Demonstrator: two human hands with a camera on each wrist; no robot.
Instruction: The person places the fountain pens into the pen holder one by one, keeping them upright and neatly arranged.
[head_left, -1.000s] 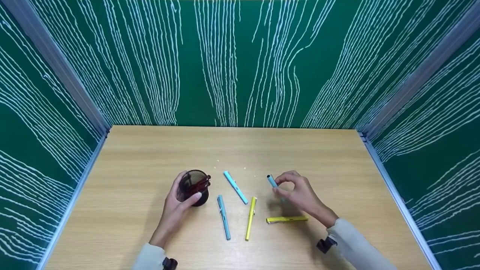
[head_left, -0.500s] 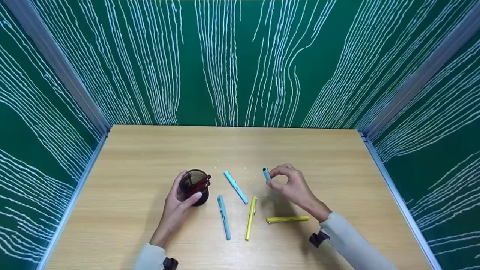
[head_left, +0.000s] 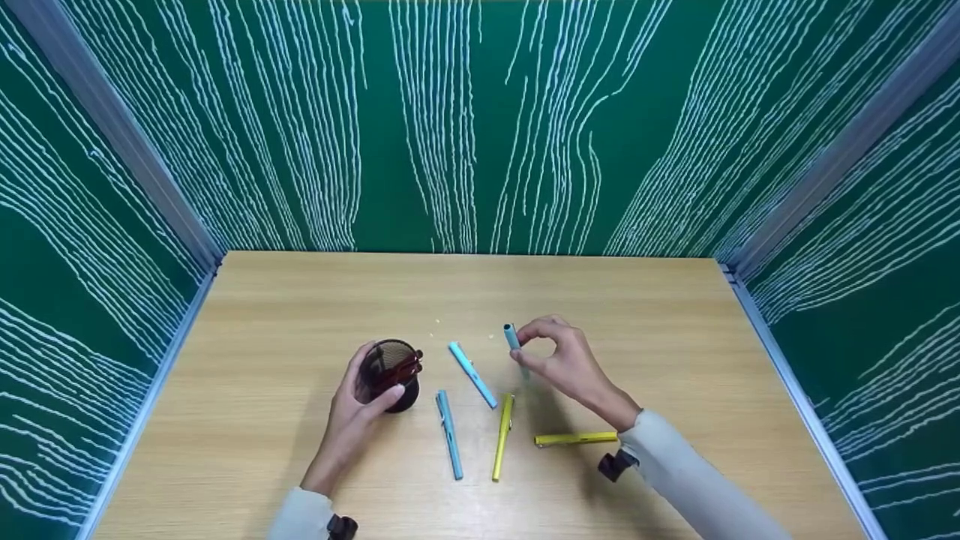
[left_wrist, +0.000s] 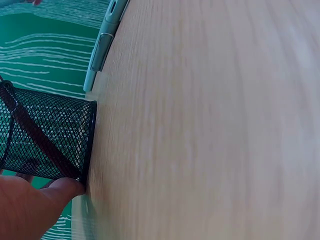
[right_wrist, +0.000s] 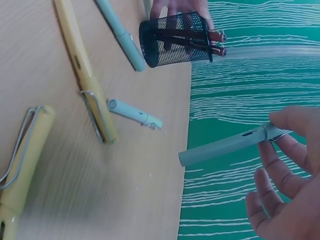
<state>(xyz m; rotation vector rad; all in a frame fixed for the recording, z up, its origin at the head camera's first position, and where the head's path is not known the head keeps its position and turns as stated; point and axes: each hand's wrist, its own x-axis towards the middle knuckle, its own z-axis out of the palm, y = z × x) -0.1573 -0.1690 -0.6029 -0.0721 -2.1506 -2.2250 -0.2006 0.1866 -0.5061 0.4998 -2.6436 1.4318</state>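
Observation:
My left hand [head_left: 351, 420] grips a black mesh pen cup [head_left: 406, 399] standing on the table, thumb toward the front. Two dark red pens [right_wrist: 218, 37] lean inside it, their ends poking past the rim. Up off the table, right of the cup, my right hand [head_left: 568, 365] pinches a blue pen [right_wrist: 222, 148] between thumb and fingers near its clip end. In the head view this pen points steeply upward. Between the hands lie a light blue pen [head_left: 472, 375], a darker blue pen [head_left: 448, 435] and a yellow pen [head_left: 502, 437]. Another yellow pen [head_left: 574, 439] lies crosswise beneath my right forearm.
The wooden table [head_left: 300, 292] meets a green wall [head_left: 487, 127] with white wavy lines at the back. More green panels flank it, with grey posts [head_left: 825, 135] at the corners. Tiny pale specks lie on the table behind the pens.
My right hand has moved left and slightly away from me, carrying the blue pen closer to the cup; the pen now stands more upright. My left hand and the cup have stayed put.

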